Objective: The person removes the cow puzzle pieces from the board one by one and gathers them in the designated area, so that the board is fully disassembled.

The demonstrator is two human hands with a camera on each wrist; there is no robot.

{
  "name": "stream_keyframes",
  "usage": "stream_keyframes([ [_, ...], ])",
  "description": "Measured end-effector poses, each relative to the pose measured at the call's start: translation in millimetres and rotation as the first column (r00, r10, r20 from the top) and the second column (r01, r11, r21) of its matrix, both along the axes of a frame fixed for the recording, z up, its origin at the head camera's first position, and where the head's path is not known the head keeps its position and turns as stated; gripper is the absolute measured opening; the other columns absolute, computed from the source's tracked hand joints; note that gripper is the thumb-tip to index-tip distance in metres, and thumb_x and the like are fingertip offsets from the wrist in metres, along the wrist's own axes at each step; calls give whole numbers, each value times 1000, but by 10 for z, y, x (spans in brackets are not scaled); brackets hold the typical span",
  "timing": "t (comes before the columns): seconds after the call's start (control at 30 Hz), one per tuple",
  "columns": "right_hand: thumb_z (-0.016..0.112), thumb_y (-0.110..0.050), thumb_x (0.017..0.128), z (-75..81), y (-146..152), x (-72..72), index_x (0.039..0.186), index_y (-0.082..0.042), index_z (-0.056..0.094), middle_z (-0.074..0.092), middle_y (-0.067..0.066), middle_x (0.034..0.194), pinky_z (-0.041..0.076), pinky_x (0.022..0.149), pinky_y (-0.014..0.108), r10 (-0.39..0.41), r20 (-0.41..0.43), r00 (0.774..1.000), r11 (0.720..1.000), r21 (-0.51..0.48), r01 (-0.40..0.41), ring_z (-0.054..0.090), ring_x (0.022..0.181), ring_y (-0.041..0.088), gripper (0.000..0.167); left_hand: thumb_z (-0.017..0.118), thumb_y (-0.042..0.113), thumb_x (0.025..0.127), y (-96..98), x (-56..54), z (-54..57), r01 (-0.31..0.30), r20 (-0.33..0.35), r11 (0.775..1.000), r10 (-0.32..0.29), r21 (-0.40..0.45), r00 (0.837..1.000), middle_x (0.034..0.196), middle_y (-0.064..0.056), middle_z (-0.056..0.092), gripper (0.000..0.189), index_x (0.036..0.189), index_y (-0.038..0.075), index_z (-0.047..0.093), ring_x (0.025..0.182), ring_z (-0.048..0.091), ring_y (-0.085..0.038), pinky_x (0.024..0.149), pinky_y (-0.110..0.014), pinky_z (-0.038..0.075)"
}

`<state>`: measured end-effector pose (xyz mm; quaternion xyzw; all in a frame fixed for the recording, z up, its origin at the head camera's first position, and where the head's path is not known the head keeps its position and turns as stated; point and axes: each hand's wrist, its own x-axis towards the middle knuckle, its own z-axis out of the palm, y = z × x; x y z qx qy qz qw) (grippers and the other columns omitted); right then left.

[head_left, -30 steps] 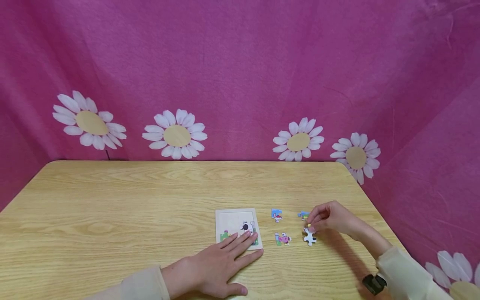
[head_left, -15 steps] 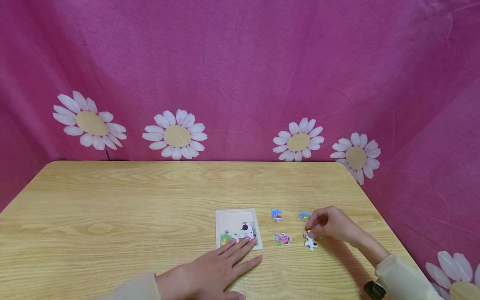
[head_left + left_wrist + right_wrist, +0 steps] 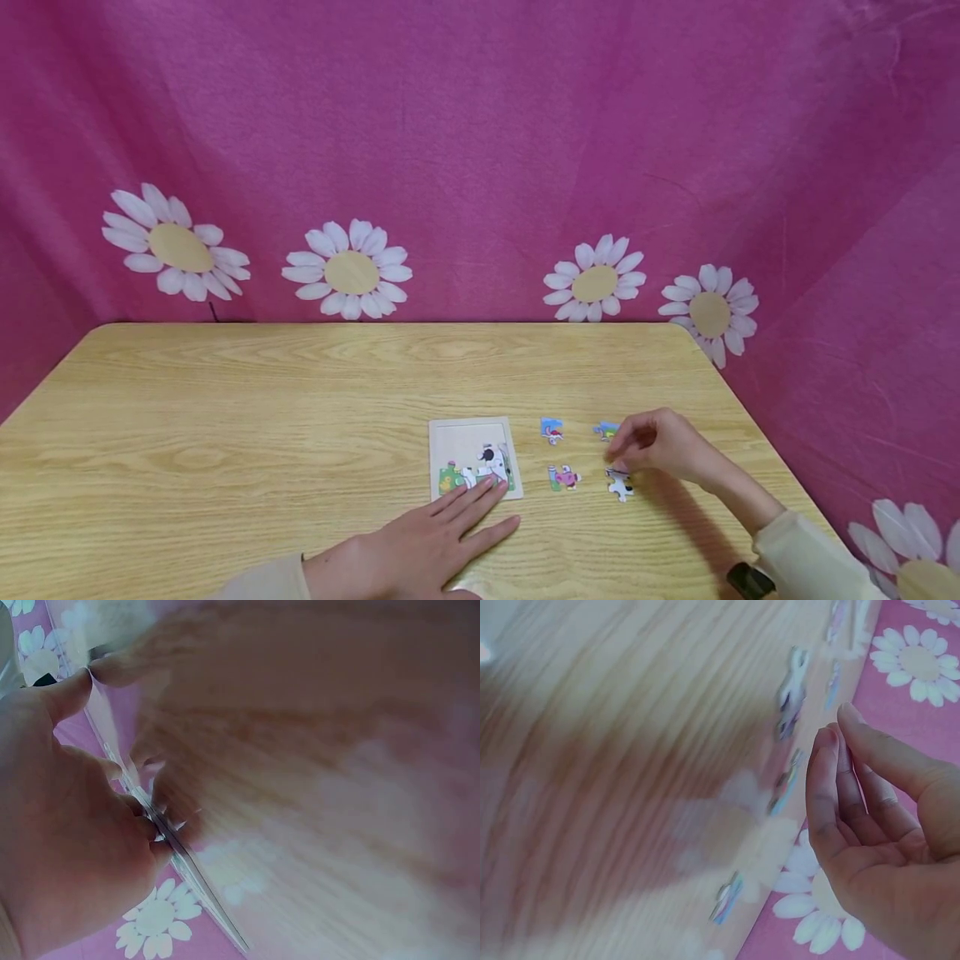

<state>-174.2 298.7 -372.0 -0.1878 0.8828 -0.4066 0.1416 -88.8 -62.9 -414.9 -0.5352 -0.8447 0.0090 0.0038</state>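
Note:
In the head view my left hand [image 3: 420, 533] lies with straight, spread fingers over the near edge of a wooden puzzle board [image 3: 432, 442]. Joined pieces [image 3: 487, 462] with green and black-and-white print fill its lower part, partly hidden by the fingertips. To the right, a white puzzle piece [image 3: 621, 487] lies on the table. My right hand [image 3: 663, 446] is just above it, fingertips at its far edge. The right wrist view shows that hand's thumb and fingers loosely bent, tips close together, with nothing seen between them; the white piece [image 3: 791, 694] lies apart from them.
Loose puzzle pieces lie between the board and the right hand: a blue one [image 3: 551, 430] and a pink one [image 3: 564, 477]. Another blue-green piece [image 3: 606, 431] sits beside the right fingers. A pink flowered cloth [image 3: 465, 167] hangs behind the wooden table [image 3: 225, 400].
The white piece has shifted slightly towards me and turned a little, with the right hand moving along. My left hand has slid back, uncovering more of the board.

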Motion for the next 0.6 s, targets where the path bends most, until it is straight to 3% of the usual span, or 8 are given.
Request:
stream_keyframes([
  [0.27, 80, 2, 87, 67, -299, -30, 92, 5, 74, 76, 12, 89, 56, 65, 22, 40, 38, 998, 997, -63, -37, 67, 72, 7, 8, 31, 63, 107, -14, -11, 23, -8, 63, 1000, 8, 5, 998, 170, -20, 19, 77, 165, 14, 24, 158, 20, -30, 123, -37, 28],
  [0.5, 78, 7, 86, 42, -627, -128, 92, 9, 73, 76, 17, 89, 58, 69, 22, 123, 12, 992, 986, -118, -121, 70, 77, 8, 8, 33, 63, 106, -11, -21, 51, -24, 126, 1000, 25, -8, 992, 171, -17, 16, 78, 166, 15, 22, 159, 16, -28, 124, -36, 26],
  [0.6, 78, 8, 86, 6, -761, -182, 92, 9, 73, 76, 19, 89, 59, 72, 23, 157, -13, 988, 979, -131, -157, 72, 79, 11, 8, 34, 63, 106, -11, -30, 72, -33, 187, 999, 34, -7, 982, 172, -16, 13, 78, 166, 16, 20, 159, 12, -27, 125, -36, 23],
])
